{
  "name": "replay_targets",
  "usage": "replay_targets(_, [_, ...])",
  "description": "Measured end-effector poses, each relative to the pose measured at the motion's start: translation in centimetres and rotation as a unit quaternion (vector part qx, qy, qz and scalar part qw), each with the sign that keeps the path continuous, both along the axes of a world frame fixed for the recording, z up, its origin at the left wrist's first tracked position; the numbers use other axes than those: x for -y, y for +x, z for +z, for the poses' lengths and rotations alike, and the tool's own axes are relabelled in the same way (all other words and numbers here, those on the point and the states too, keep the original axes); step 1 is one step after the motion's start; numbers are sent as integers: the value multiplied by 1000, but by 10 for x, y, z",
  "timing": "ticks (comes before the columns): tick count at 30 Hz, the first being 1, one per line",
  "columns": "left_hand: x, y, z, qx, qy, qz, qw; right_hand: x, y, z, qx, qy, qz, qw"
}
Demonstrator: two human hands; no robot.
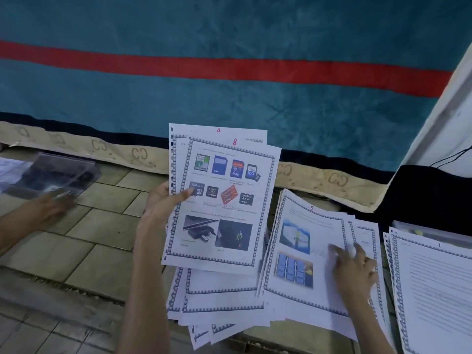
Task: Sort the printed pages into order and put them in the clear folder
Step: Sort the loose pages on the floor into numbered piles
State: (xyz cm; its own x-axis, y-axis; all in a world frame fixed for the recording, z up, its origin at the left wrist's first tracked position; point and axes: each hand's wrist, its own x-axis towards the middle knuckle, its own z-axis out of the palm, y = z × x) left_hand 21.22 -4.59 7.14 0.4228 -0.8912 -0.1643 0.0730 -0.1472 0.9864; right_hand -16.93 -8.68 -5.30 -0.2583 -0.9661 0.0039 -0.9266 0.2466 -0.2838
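- Blurring badly at 9 o'clock, a third hand (52,208) belonging to another person reaches in from the left edge toward a clear folder (51,175); whether it grips the folder cannot be told.
- At the centre, the left hand (163,200) holds up a small fan of printed pages (219,200), thumb pressed on the front sheet, fingers hidden behind; the top page is marked 8, with one marked 9 peeking out behind.
- Below it, at 6 o'clock, loose pages (219,302) lie overlapped on the tiled floor (102,226), their print mostly covered.
- At 4 o'clock, the right hand (355,267), motion-smeared, rests with fingers spread flat on the pile topped by page 15 (304,251).
- At 3 o'clock, another stack of text pages (434,290) is cut off by the frame edge.
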Motion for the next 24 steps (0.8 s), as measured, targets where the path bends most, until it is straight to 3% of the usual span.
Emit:
replay_targets(2, [1, -4, 4, 2, -15, 3, 1000, 5, 10, 9, -11, -26, 32, 999])
replay_targets(3, [2, -5, 6, 0, -26, 4, 1000, 8, 19, 21, 63, -49, 62, 995])
replay_targets(4, [3, -7, 8, -4, -36, 5, 999, 10, 31, 38, 198, -62, 91, 974])
replay_targets(6, [4, -10, 12, -11, -52, 4, 999, 6, 67, 78, 476, -3, 138, 869])
replay_targets(7, [5, -12, 14, -14, -58, 2, 998, 3, 84, 93, 540, 40, 159, 826])
replay_targets(9, [7, -14, 15, -23, -63, 5, 998, 4, 109, 101, 581, 61, 177, 792])
replay_targets(11, [9, -15, 16, -27, -55, 16, 998, 6, 119, 102, 594, 20, 145, 791])
replay_targets(14, [12, -14, 17, -38, -55, 31, 997, 14, 106, 97, 570, -69, 72, 815])
replay_targets(18, [16, -15, 16, -45, -54, 57, 996, 20, 54, 86, 398, -169, 13, 902])
replay_targets(22, [21, -23, 14, -40, -44, 64, 996, 13, 4, 49, 222, -166, -37, 960])
replay_targets(24, [22, -28, 15, -50, -36, 66, 996, 5, -8, 25, 140, -114, -31, 983])
